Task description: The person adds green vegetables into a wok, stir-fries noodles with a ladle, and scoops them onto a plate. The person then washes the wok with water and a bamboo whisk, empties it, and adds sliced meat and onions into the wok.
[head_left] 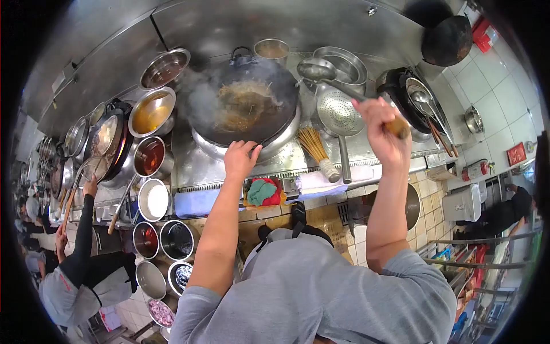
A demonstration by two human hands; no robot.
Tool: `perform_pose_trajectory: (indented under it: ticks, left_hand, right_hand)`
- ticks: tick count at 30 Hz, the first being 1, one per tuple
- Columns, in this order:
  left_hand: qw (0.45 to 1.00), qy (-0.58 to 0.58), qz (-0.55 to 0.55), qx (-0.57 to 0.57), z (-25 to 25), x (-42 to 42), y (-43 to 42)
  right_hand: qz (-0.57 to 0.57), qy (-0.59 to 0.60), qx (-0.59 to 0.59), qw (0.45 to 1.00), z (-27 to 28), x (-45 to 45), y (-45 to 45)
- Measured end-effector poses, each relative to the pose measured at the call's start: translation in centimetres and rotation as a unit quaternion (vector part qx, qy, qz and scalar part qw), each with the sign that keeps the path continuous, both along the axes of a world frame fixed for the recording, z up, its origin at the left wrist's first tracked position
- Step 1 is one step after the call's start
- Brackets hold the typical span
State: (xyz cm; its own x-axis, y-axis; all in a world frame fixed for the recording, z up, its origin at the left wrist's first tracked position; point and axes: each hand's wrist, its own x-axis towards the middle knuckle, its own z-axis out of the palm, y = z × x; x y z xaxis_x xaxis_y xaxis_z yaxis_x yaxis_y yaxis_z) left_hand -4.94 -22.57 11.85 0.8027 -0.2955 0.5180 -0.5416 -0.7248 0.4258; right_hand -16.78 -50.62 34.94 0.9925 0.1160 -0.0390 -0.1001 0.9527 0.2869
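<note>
A large dark wok (200, 120) stands on the stove, steaming, with brown food (246, 103) in it. My left hand (241, 159) is closed at the wok's near rim; what it grips there is too small to make out. Raised at the right, my right hand (387, 129) is wrapped round the wooden handle of a ladle (317, 69). The ladle's bowl is right of the wok, over a metal basin (355, 64). Below it lies a perforated strainer (340, 110), beside a bamboo brush (314, 146).
Bowls of oil (151, 114), red liquid (150, 159) and white contents (153, 199) line the left. Another worker (74, 281) stirs at a wok (106, 140) farther left. A second wok (401, 92) is at the right. Folded cloths (262, 192) lie along the front edge.
</note>
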Motion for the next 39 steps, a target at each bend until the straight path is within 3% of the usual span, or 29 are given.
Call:
perform_pose_trajectory:
  ticks: [4,8,11,12,13,15,16,18,25,30,31,32,35,37,38,39]
  left_hand:
    - [1.0,0.001,-0.003,0.012,-0.1,0.1,0.1]
    - [1.0,0.007,-0.006,0.007,0.1,0.0,0.1]
    - [1.0,0.005,-0.005,0.012,0.1,0.1,0.1]
    - [1.0,0.005,-0.013,0.013,0.1,0.1,0.1]
    - [1.0,-0.004,-0.015,0.001,0.0,0.2,0.1]
    - [1.0,-0.013,-0.015,-0.016,-0.2,0.2,-0.1]
    - [0.999,-0.01,-0.027,-0.015,-0.4,0.3,0.0]
    - [0.999,-0.017,-0.036,-0.012,-0.5,0.4,0.2]
    - [1.0,-0.023,-0.021,0.002,-0.5,0.3,0.1]
    - [1.0,-0.026,-0.003,0.006,-0.5,0.2,0.2]
    - [1.0,-0.018,-0.01,0.018,-0.6,0.4,0.2]
    - [0.999,-0.008,-0.017,0.031,-0.7,0.4,0.4]
    - [0.999,-0.001,-0.02,0.041,-0.3,0.3,0.5]
    - [0.999,0.0,-0.018,0.036,-0.3,0.3,0.7]
    - [0.999,-0.002,-0.024,0.03,-0.3,0.3,0.6]
    - [0.999,-0.001,-0.027,0.025,-0.5,0.4,0.6]
  right_hand:
    - [0.059,0.009,0.02,0.998,-1.5,-2.6,1.3]
    - [0.119,0.043,-0.099,0.987,-3.7,-3.6,1.2]
    - [0.107,0.025,-0.441,0.891,-5.9,-4.2,1.0]
    - [0.1,0.027,-0.44,0.892,-7.0,-4.6,1.0]
    - [0.071,0.052,-0.579,0.81,-8.5,-5.1,1.0]
    - [0.002,0.1,-0.807,0.582,-14.0,-5.8,-0.2]
    - [-0.066,0.139,-0.927,0.343,-20.0,-6.0,-2.8]
    - [-0.061,0.242,-0.959,0.138,-23.0,-8.6,-3.9]
    - [0.03,0.317,-0.944,0.09,-26.3,-15.0,-5.4]
    - [0.085,0.318,-0.937,0.118,-30.6,-13.8,-7.1]
    - [0.03,0.294,-0.954,0.059,-29.5,-12.9,-6.1]
    - [-0.055,0.25,-0.966,0.042,-28.4,-11.5,-5.3]
    - [-0.115,0.166,-0.978,0.058,-24.2,-6.1,-1.8]
    - [-0.045,0.077,-0.996,-0.012,-23.2,-3.3,0.0]
    - [-0.043,0.07,-0.997,-0.011,-23.5,-2.1,0.0]
    - [0.082,0.084,-0.992,-0.036,-24.2,-1.0,0.0]
